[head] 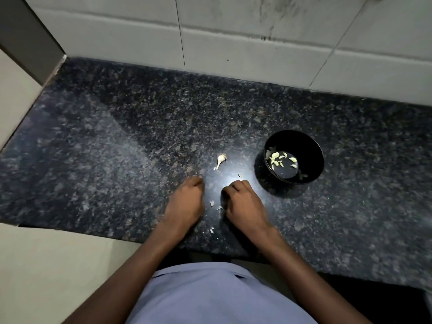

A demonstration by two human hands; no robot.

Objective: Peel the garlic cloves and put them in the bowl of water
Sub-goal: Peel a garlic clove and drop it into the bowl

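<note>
Nearest the lens, a pale blue shirt [219, 298] fills the lower frame at the edge of a dark speckled granite counter [117, 141]. Both hands rest on the stone with fingers curled under; whether the left hand [187, 202] or right hand [243, 202] pinches anything cannot be told. Bits of papery skin [212, 203] lie between them. A garlic stem [221, 160] sits just beyond. At right, a black bowl [311, 146] holds peeled cloves [277, 159] in water. Grey wall tiles [233, 43] back the counter.
</note>
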